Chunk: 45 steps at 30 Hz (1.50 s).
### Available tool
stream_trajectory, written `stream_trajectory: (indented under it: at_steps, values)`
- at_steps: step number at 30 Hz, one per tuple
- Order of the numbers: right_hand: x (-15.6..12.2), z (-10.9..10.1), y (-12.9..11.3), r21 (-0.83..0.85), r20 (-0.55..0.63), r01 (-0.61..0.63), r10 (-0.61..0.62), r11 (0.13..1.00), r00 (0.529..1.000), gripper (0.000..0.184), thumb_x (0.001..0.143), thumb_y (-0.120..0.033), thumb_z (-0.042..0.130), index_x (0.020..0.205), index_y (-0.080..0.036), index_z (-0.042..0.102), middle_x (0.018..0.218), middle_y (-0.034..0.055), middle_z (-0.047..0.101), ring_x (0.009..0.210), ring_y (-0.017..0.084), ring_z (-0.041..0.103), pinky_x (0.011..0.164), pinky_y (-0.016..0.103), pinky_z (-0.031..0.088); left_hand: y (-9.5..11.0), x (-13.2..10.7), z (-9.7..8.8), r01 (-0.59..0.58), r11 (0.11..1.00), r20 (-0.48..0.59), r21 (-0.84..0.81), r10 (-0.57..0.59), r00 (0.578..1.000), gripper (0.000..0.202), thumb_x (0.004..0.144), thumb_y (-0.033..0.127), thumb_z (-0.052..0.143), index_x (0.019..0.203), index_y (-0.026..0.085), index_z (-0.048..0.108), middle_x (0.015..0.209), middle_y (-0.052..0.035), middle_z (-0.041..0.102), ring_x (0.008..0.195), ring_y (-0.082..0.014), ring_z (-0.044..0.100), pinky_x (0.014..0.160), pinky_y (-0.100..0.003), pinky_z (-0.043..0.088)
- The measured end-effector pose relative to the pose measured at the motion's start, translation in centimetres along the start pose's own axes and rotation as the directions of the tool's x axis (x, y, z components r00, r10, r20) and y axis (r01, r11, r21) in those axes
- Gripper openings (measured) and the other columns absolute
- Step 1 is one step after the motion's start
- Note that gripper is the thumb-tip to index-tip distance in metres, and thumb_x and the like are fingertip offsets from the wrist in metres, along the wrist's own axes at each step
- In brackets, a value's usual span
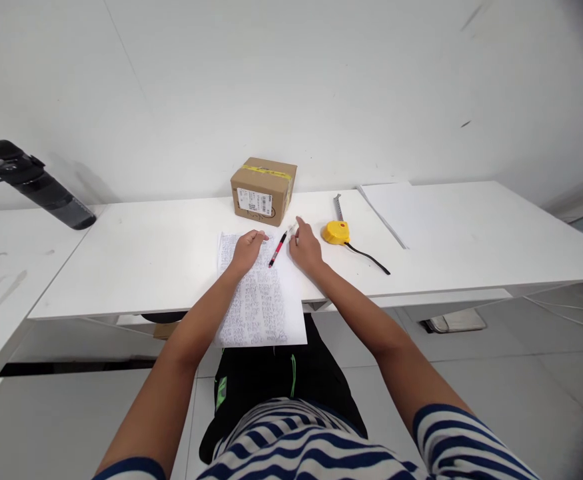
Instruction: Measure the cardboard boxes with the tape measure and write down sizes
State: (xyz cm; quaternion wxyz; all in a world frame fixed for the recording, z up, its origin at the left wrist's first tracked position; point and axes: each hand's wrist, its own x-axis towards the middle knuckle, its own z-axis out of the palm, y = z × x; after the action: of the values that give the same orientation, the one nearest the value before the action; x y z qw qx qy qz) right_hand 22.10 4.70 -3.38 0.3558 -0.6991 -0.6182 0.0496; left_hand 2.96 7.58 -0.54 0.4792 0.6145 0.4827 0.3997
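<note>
A sheet of paper [264, 307] covered in handwriting lies on the white table [146, 260], hanging over its near edge. My left hand [248, 249] rests on the top of the sheet with its fingers curled loosely and nothing in them. A red and black pen [277, 249] lies on the sheet between my two hands. My right hand [305, 247] is just right of the pen, fingers bent and slightly apart, touching the table near the pen's tip. Behind the hands stands a taped cardboard box [264, 189] with a label.
A yellow tape measure [336, 232] with a short pulled-out blade and a black cord lies right of my right hand. White sheets [396, 203] lie at the far right of the table. A dark water bottle [36, 183] stands on the neighbouring table at the left.
</note>
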Motion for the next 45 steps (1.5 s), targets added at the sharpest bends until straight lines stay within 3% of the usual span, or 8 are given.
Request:
stream_trajectory:
  at_steps: [5,10,14,18,23,28,37,45]
  values:
    - [0.5,-3.0,2.7,-0.132,-0.303,-0.162,0.116,0.978,0.946,0.061,0.089,-0.040,0.049,0.146,-0.018,0.046,0.144,0.0218,0.047,0.135,0.041,0.043,0.105,0.061,0.038,0.0,0.1,0.0,-0.009,1.000,-0.019,0.014,0.009,1.000,0.035,0.091,0.050,0.056,0.082,0.020,0.071,0.051,0.0049,0.044,0.052,-0.0134,0.042,0.058,-0.027,0.035]
    - [0.5,-3.8,5.3,0.008,-0.188,-0.403,0.397,0.915,0.898,0.084,0.072,-0.041,0.069,0.147,-0.020,0.038,0.157,0.0247,0.032,0.135,0.045,0.045,0.106,0.067,0.039,-0.1,0.2,-0.1,-0.041,0.999,-0.035,0.034,0.042,0.999,0.037,0.089,0.052,0.055,0.081,0.020,0.071,0.059,0.0019,0.056,0.061,-0.0154,0.052,0.066,-0.028,0.041]
    - [1.2,-4.3,5.4,0.227,-0.399,-0.163,0.245,0.960,0.884,0.076,0.074,-0.041,0.070,0.141,-0.021,0.039,0.157,0.0235,0.030,0.146,0.038,0.036,0.110,0.056,0.044,-0.1,0.1,-0.3,-0.070,0.997,-0.055,0.019,0.071,0.996,0.035,0.088,0.049,0.054,0.079,0.020,0.072,0.064,0.0001,0.063,0.067,-0.0171,0.057,0.071,-0.030,0.045]
    - [5.1,-6.9,3.2,0.400,-0.668,0.162,0.166,0.902,0.726,0.057,0.084,-0.053,0.060,0.130,-0.024,0.044,0.146,0.0178,0.043,0.136,0.031,0.052,0.099,0.050,0.054,-0.3,0.1,-0.2,-0.077,0.997,-0.068,0.013,0.078,0.995,0.034,0.088,0.047,0.054,0.078,0.020,0.072,0.074,-0.0016,0.070,0.077,-0.0195,0.063,0.079,-0.032,0.047]
    - [12.0,-8.5,-2.0,0.792,-0.419,0.237,0.219,0.562,0.881,0.047,0.092,-0.068,0.045,0.113,-0.027,0.054,0.104,0.0045,0.064,0.084,0.019,0.072,0.057,0.027,0.056,-0.6,0.3,-0.1,-0.070,0.998,-0.081,-0.009,0.069,0.994,0.032,0.089,0.045,0.054,0.078,0.021,0.071,0.085,-0.0028,0.074,0.087,-0.0209,0.065,0.087,-0.034,0.047]
    - [15.3,-6.0,-4.6,0.890,-0.291,0.159,0.261,0.428,0.921,0.056,0.081,-0.079,0.055,0.091,-0.024,0.054,0.079,-0.0020,0.061,0.061,0.011,0.062,0.045,0.018,0.042,-0.8,0.1,-0.1,-0.082,0.996,-0.098,-0.038,0.078,0.992,0.031,0.090,0.042,0.054,0.075,0.019,0.070,0.076,-0.0013,0.069,0.077,-0.0179,0.061,0.082,-0.033,0.045]
    - [16.0,-2.9,-2.5,0.926,-0.161,0.029,0.325,0.377,0.932,0.060,0.079,-0.082,0.053,0.076,-0.023,0.051,0.066,-0.0035,0.055,0.053,0.011,0.056,0.041,0.019,0.036,-0.5,0.0,0.1,-0.056,0.995,-0.102,-0.084,0.047,0.994,0.034,0.091,0.044,0.053,0.077,0.018,0.069,0.060,0.0038,0.053,0.058,-0.0124,0.043,0.067,-0.029,0.039]
    - [16.8,-3.2,-2.6,0.844,-0.236,0.028,0.323,0.536,0.916,0.057,0.084,-0.081,0.049,0.073,-0.025,0.047,0.065,-0.0041,0.045,0.057,0.012,0.053,0.042,0.022,0.037,0.0,0.2,0.2,-0.035,0.996,-0.120,-0.081,0.025,0.992,0.030,0.089,0.043,0.056,0.076,0.020,0.071,0.064,0.0005,0.059,0.068,-0.0157,0.055,0.072,-0.030,0.045]
